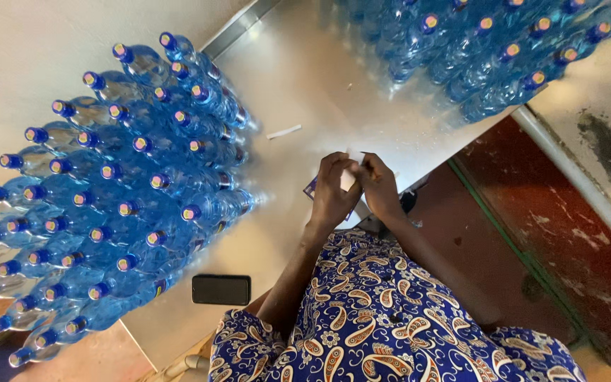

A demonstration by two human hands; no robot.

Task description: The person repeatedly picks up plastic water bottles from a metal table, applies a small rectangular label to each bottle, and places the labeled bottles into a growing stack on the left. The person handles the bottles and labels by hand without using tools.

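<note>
My left hand [332, 189] and my right hand [380, 187] meet over the near edge of a shiny metal table [298, 78]. Together they pinch a small white slip of paper or label [348, 177] between the fingers. A bit of a blue-edged sheet [311, 188] pokes out under my left hand. A large group of blue plastic water bottles with blue caps [121, 191] stands to the left of my hands. A second group of the same bottles [489, 49] fills the far right of the table.
A black phone [221, 289] lies face down on the table by my left forearm. A white strip [284, 131] lies on the table beyond my hands. Red worn floor [553, 233] lies to the right. My blue patterned garment [383, 318] fills the bottom.
</note>
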